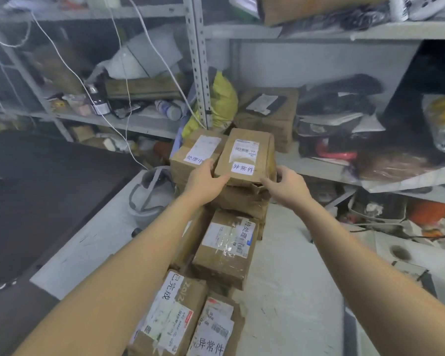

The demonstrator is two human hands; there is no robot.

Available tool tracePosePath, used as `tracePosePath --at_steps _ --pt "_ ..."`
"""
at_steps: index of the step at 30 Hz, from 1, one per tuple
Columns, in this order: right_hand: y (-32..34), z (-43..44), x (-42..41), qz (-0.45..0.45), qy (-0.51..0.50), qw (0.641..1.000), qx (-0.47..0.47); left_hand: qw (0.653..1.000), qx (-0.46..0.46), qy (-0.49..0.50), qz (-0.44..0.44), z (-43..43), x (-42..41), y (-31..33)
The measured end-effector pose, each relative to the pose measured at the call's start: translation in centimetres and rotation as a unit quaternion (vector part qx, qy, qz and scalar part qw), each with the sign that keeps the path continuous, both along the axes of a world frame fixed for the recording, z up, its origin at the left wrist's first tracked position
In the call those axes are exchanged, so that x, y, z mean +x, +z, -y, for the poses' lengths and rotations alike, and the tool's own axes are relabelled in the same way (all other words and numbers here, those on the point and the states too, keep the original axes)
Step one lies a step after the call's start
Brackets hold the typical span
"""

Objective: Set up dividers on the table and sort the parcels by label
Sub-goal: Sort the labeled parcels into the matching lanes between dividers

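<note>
Dark brown surface [36,188] fills the left side, butting against the white table [293,291]. On the metal shelf [144,123] behind it a brown glass bottle [98,101] stands among clutter, with white cables hanging in front. A pale rounded thing with grey straps [149,194] lies at the table's far left corner; what it is I cannot tell.

Cardboard parcels run in a line down the middle of the table. Nearest the camera lies the 已完成 parcel [172,317], and just to its right the near 异常件 parcel [213,330]. Beyond them sits the 待处理 parcel [226,247]. At the far end the 处理中 parcel [195,155] rests beside the far 异常件 parcel [247,155], which sits on top of a crumpled brown parcel [244,201].

Both bare arms reach forward. The left hand [206,178] clamps the near left corner of the far 异常件 parcel, fingers in the gap against the 处理中 parcel. The right hand [285,186] curls round its near right corner. A yellow bag [224,98] leans on the shelf post behind, and black bags [339,98] fill the right-hand shelf
</note>
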State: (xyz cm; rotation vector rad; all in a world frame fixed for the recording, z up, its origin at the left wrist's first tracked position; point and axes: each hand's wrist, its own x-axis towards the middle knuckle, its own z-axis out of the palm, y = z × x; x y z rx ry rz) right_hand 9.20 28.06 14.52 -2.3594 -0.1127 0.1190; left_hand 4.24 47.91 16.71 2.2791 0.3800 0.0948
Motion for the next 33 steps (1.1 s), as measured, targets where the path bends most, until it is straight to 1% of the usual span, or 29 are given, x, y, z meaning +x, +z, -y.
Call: tracePosePath --at_steps 2,4,6,8,10,15,19,24,30,33 --pt "-0.4 -1.2 0.9 -0.059 -0.036 0.993 0.092 1.000 -0.016 -0.020 -0.009 -0.5 1.3 -1.1" --pt "-1.1 -2.2 1.9 -0.115 -0.088 0.971 0.191 0.998 -0.032 -0.046 -0.023 -1.1 2.4 -2.3" --pt "-1.9 -3.0 2.8 -0.118 -0.118 0.959 0.229 0.994 -0.085 -0.054 -0.050 -1.8 3.1 -3.3" --pt "-2.2 -3.9 2.8 -0.107 -0.142 0.956 0.234 0.986 -0.140 -0.050 -0.072 -2.4 3.6 -4.2" --pt "-2.2 -4.5 2.4 -0.087 -0.165 0.956 0.228 0.981 -0.169 -0.059 -0.071 -3.0 4.0 -5.1" --pt "-2.0 -5.3 1.4 -0.046 -0.192 0.952 0.233 0.972 -0.219 -0.090 -0.009 -3.7 4.4 -5.8" --pt "-1.1 -5.3 -0.6 -0.016 -0.217 0.945 0.242 0.970 -0.207 -0.120 0.032 -4.0 3.6 -4.8" --pt "-0.2 -4.4 -4.7 -0.009 -0.239 0.930 0.280 0.970 -0.142 -0.166 0.106 -3.0 2.1 -3.3" --pt "1.1 -0.9 -9.5 0.015 -0.273 0.922 0.276 0.961 -0.150 -0.211 0.098 0.0 -0.2 -2.4" --pt "1.3 1.3 -11.8 0.030 -0.275 0.916 0.290 0.953 -0.163 -0.236 0.096 2.2 -2.0 -1.8"
